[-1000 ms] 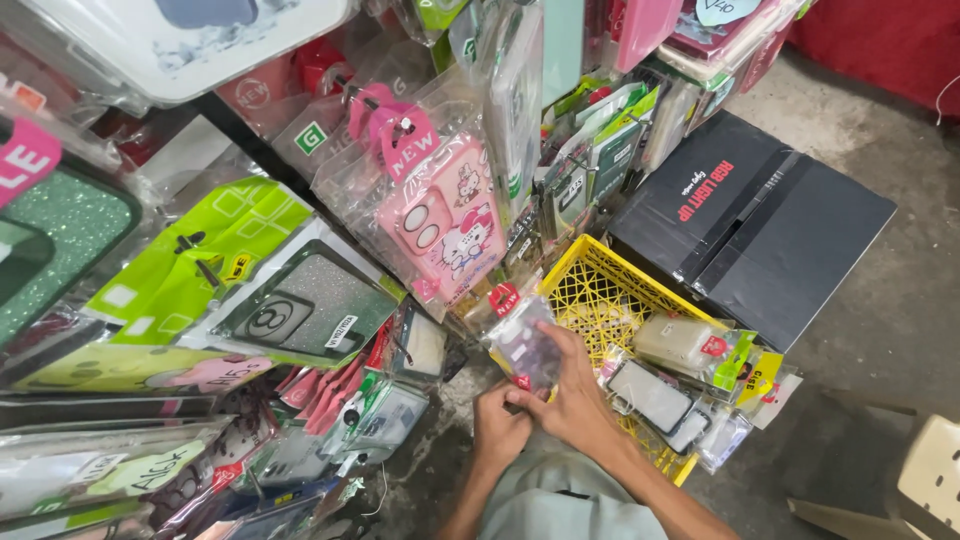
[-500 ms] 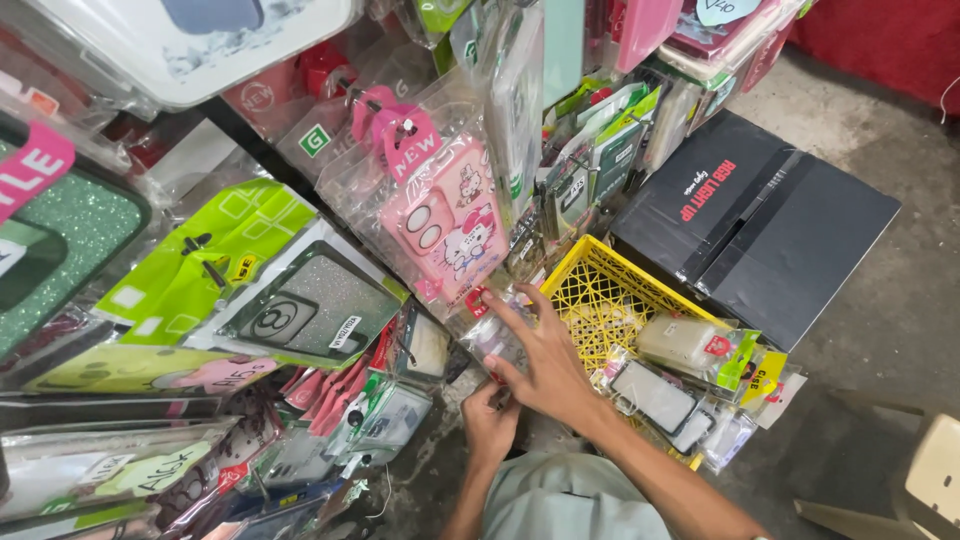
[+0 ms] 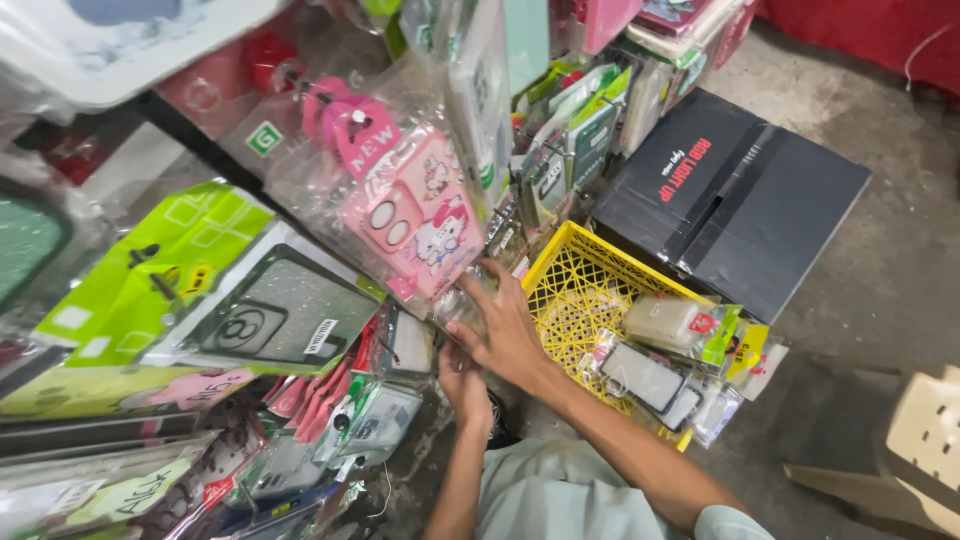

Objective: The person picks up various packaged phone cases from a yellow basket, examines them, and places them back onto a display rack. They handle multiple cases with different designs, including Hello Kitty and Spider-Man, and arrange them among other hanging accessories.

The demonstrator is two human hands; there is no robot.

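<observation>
While right hand [image 3: 510, 330] touches it, clear packet [image 3: 462, 303] (glossy, crinkled).

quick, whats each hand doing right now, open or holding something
Left hand: partly hidden behind the right; grip cannot be told.
Right hand: open, fingers spread, reaching to the hanging pink phone case packet; holding nothing clearly.

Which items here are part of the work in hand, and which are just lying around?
In hand:
right hand, fingers spread on the hanging clear packets
left hand, just below it
pink cartoon phone case right above the hands

Lying about:
yellow crate
packaged cases on the crate's rim
black boxes
green-backed case pack
beige plastic stool
</observation>
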